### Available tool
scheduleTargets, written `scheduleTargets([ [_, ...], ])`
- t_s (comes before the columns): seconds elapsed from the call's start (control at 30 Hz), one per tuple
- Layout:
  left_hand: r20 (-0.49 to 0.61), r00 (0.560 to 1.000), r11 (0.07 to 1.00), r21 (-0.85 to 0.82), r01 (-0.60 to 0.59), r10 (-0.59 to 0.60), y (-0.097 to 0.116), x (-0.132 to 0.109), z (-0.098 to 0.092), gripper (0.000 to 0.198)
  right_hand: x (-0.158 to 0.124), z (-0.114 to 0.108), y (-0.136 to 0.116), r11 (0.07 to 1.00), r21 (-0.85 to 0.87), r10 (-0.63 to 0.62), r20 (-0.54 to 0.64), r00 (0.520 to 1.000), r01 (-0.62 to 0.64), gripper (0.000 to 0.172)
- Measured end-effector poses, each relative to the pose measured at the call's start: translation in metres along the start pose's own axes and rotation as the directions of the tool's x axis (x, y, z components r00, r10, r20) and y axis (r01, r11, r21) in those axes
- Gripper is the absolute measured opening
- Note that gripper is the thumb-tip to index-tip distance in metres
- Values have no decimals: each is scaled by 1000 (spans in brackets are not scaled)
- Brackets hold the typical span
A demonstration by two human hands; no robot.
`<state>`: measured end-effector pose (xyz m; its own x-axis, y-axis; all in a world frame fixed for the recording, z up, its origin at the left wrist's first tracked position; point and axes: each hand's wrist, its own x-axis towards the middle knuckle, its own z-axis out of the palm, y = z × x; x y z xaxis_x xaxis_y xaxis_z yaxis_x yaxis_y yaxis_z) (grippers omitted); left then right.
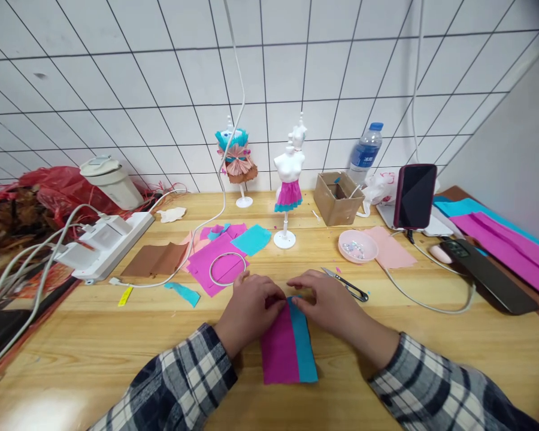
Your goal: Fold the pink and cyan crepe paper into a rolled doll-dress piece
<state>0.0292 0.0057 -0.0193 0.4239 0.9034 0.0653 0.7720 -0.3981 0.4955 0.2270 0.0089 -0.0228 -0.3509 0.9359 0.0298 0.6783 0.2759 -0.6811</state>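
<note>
Magenta and turquoise cloth between two hands on the table

Flat on the pale wooden table [117, 353], midway between its left and right edges and well out from its far edge, lies a rectangular magenta cloth panel with a turquoise strip down its right side [281, 350]. The left hand [257, 305] has thumb and forefinger together, clamped on the panel's upper edge. The right hand [330, 299] rests its thumb on the top of the turquoise strip, forefinger apart from it; whether the hidden fingers grip, I cannot tell. Black-and-white plaid sleeves [184, 383] cover both forearms.

Just beyond the right hand are small dark-handled metal snips [357, 292]. Beyond the left hand, a thin pale ring [210, 270] lies on a magenta cloth sheet [202, 266], with a turquoise cloth piece [251, 239] overlapping it and a folded brown cloth [155, 260] to the left.

Farther off stands a white miniature dress form [290, 167] in a magenta skirt with turquoise hem. To its right, a shallow pink bowl [342, 254] of small shiny bits touches a pale pink cloth [397, 248]. Near the far edge are a brown cardboard box [339, 209] and a clear blue-labelled bottle [366, 152]; a white power strip [117, 248] runs by the far left corner.
</note>
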Motion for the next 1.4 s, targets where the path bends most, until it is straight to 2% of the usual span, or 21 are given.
scheduleTargets([
  [0.1, 8, 1000, 1000, 12, 0, 0, -1, 0, -1, 9, 1, -1, 0, 997, -75, -4, 52, 999, 8, 22],
  [0.23, 17, 1000, 999, 44, -6, 5, 0, -1, -2, 9, 2, -1, -1, 992, -125, -26, 63, 998, 34, 16],
  [0.47, -45, 995, 992, 89, -84, 88, 6, -2, -3, 12, 0, 2, -1, 981, -165, -89, 63, 994, 98, 17],
  [0.63, -15, 993, 978, 173, -116, 121, 8, 0, -3, 16, -2, 1, 0, 971, -206, -107, 64, 992, 118, 16],
  [0.83, 6, 984, 959, 222, -174, 177, 10, -2, -4, 16, -3, -3, 2, 922, -311, -201, 119, 972, 229, 18],
  [1.13, 11, 955, 899, 333, -284, 297, 11, -4, -4, 23, -3, -8, 0, 892, -354, -227, 188, 956, 281, 21],
  [1.27, 10, 946, 883, 355, -306, 324, 12, -6, -4, 20, -10, -15, -5, 880, -359, -270, 161, 949, 311, 27],
  [1.4, 5, 940, 868, 381, -317, 341, 13, -8, -5, 18, -19, -14, -10, 822, -431, -339, 155, 928, 372, 34],
])
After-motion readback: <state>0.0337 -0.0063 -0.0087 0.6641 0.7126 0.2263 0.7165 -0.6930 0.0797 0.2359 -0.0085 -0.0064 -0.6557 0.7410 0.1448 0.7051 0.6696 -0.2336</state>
